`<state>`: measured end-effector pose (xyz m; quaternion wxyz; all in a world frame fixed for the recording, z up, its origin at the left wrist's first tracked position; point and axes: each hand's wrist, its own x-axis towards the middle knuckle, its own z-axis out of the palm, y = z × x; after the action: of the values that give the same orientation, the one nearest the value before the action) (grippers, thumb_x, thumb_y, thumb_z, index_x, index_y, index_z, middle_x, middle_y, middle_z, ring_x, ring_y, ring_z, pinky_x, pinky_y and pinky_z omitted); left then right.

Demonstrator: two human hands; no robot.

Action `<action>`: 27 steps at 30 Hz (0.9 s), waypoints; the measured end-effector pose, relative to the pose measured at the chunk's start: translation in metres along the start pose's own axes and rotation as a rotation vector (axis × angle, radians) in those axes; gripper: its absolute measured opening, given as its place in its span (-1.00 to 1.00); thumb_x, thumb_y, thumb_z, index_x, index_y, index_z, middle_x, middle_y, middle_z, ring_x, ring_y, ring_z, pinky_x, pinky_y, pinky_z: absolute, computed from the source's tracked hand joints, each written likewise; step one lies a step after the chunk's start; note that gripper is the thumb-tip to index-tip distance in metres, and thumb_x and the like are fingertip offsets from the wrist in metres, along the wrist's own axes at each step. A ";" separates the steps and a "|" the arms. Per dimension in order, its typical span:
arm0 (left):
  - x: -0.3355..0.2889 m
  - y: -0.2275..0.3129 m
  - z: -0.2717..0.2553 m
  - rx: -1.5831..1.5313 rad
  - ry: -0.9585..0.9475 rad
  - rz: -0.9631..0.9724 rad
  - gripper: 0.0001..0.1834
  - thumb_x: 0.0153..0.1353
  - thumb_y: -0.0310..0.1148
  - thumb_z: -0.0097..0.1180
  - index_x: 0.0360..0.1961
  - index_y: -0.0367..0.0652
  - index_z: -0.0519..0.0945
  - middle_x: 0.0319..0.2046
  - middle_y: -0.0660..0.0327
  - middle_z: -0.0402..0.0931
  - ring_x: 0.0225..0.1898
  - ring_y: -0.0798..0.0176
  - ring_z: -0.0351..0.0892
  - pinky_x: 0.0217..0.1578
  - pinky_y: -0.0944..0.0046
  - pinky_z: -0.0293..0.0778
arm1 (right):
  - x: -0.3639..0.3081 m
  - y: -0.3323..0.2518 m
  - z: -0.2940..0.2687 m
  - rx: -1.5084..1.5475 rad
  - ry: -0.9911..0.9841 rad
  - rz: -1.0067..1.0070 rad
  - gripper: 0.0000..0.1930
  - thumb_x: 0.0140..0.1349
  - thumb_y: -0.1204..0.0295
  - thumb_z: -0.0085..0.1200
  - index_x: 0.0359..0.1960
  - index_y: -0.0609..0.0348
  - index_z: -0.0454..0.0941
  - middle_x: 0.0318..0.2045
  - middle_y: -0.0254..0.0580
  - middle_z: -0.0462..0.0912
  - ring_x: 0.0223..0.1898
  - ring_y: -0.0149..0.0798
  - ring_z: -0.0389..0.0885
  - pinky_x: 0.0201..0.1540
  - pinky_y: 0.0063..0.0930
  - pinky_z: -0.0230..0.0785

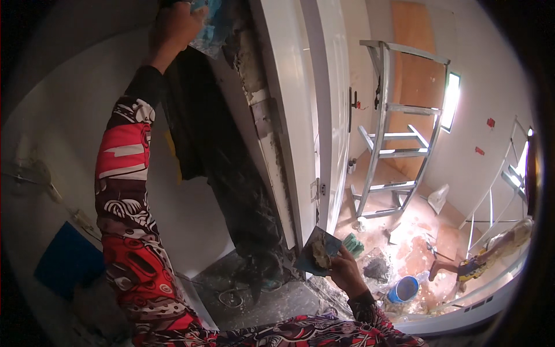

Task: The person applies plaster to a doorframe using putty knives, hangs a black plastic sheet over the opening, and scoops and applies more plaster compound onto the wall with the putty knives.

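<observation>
My left hand (176, 28), raised at the top, is closed around a flat bluish plate-like tool (209, 26) smeared with grey, its upper end cut off by the picture's edge. The tool lies against the rough wall edge (245, 63) beside the white door frame (289, 110). Lower down, my right hand (348, 274) grips the edge of a square dark plate (305, 261) that carries a lump of brownish-grey plaster (319, 254). Below the wall edge hangs black sheeting (237, 191).
Beyond the frame stands a metal stepladder (376, 150) near an orange-brown panel (413, 69). On the littered floor are a blue bucket (403, 289), a grey powder heap (377, 267) and a white bag (438, 198). Another person's hand (444, 268) shows at right; a blue panel (68, 260) leans left.
</observation>
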<state>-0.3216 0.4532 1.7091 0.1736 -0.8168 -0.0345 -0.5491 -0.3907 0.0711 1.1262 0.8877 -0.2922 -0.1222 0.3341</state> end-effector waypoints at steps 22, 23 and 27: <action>-0.010 0.036 -0.053 -0.177 -0.025 0.037 -0.58 0.25 -0.10 0.16 -0.40 -0.34 0.57 -0.65 0.04 0.41 -0.62 0.19 0.46 -0.50 0.10 0.38 | 0.006 0.004 -0.008 0.040 -0.034 -0.041 -0.46 0.28 0.65 -0.18 0.34 0.18 0.17 0.18 0.07 0.44 0.09 -0.01 0.59 0.07 -0.08 0.58; -0.006 0.023 -0.049 -0.275 -0.132 0.020 -0.54 0.33 0.01 0.12 -0.30 -0.26 0.60 -0.68 0.23 0.37 -0.67 0.33 0.39 -0.56 0.18 0.34 | 0.008 0.004 -0.009 0.015 -0.035 -0.028 -0.46 0.28 0.66 -0.19 0.33 0.18 0.18 0.17 0.07 0.45 0.09 0.00 0.59 0.06 -0.07 0.59; -0.006 0.026 -0.039 -0.167 -0.145 0.131 -0.58 0.34 -0.03 0.12 -0.27 -0.26 0.63 -0.68 0.32 0.34 -0.66 0.45 0.36 -0.55 0.24 0.33 | 0.009 0.006 -0.011 0.018 -0.032 -0.027 -0.47 0.28 0.67 -0.21 0.32 0.18 0.19 0.15 0.08 0.47 0.07 0.01 0.60 0.04 -0.04 0.60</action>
<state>-0.3516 0.4168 1.7103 0.1377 -0.8664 0.0525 -0.4770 -0.3827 0.0754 1.1140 0.8927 -0.2772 -0.1370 0.3279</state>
